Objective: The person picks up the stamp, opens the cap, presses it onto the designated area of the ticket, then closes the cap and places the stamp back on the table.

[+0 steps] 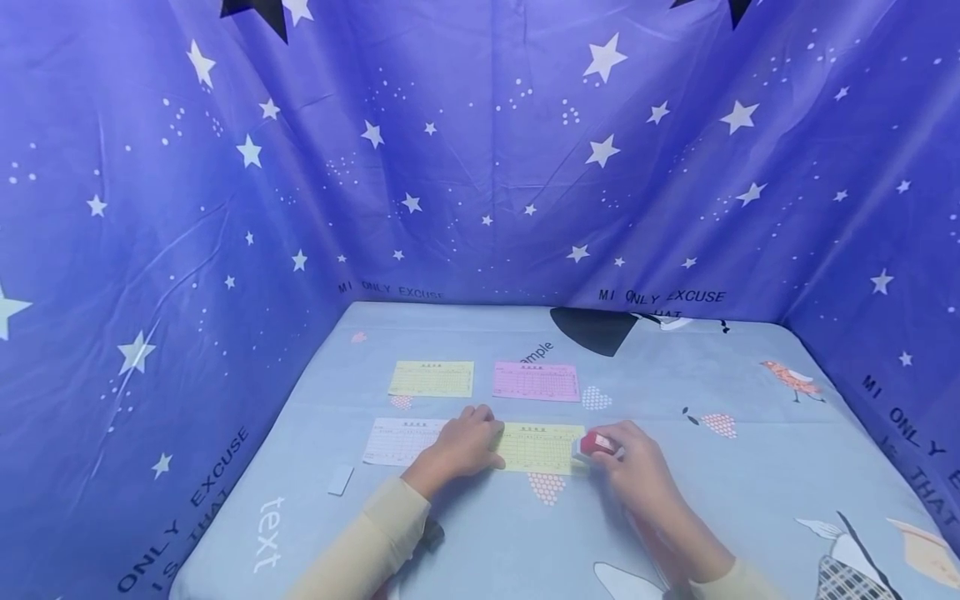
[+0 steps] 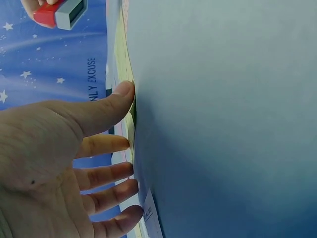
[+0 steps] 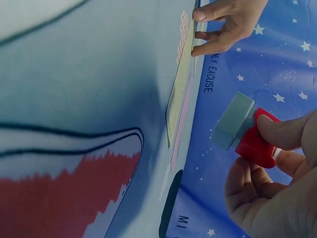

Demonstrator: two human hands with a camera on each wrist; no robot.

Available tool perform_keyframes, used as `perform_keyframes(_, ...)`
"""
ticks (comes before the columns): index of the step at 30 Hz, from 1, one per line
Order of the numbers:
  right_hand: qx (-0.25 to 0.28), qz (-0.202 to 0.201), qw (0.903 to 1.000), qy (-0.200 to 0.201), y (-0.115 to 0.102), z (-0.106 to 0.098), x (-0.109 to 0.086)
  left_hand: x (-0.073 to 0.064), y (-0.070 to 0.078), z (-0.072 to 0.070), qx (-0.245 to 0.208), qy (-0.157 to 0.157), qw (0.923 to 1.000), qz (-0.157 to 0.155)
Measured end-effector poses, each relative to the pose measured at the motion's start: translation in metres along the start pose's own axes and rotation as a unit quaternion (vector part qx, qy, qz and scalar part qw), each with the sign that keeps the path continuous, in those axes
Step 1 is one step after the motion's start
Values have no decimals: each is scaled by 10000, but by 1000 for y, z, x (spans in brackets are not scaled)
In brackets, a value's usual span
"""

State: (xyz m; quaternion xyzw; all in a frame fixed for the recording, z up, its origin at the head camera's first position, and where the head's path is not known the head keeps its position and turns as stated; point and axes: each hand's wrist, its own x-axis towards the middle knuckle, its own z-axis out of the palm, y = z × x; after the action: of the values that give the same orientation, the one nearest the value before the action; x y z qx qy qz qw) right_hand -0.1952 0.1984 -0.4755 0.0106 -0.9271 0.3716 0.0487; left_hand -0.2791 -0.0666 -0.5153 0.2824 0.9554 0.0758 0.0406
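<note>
My right hand [image 1: 637,467] grips a self-inking stamp [image 3: 255,144] by its red body, with its grey base over the right end of the front yellow form slip [image 1: 536,450]. In the right wrist view, the thumb and fingers curl about the red part, and the base is raised off the slip. My left hand [image 1: 468,442] rests at that slip's left edge, its thumb [image 2: 121,91] pressing the paper and its fingers fairly straight. Left of it lies a white form slip [image 1: 393,442], partly covered by the hand.
Behind lie another yellow slip [image 1: 431,379] and a pink slip [image 1: 536,382]. A small pale rectangular piece [image 1: 340,481] lies at the left. A dark object [image 1: 431,535] shows beside the left sleeve. Blue starry cloth [image 1: 480,167] hangs around the printed table cover [image 1: 750,483].
</note>
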Motion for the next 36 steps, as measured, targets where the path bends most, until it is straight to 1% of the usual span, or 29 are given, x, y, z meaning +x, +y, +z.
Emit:
perform_keyframes(4,-237,-171,9995,-144,1,5,5,0,-1,1,27,16,10000,13)
perform_keyframes(10,-600,-301,9970,-385,2,15,9,0,-1,1,79,25,10000,20)
perform_keyframes(16,-828,-569,9942,-387,5,23,11,-1,1,1,218,13,9998,18)
perform_keyframes(20,-948,-554,9930,-426,6,27,11,-1,2,0,296,-35,9995,-46)
perform_keyframes(27,-1113,-719,9907,-300,8,30,11,-2,4,-1,299,-91,9995,-97)
perform_keyframes(36,-1163,-809,9893,-361,8,32,11,-2,4,-1,313,-126,9994,-114)
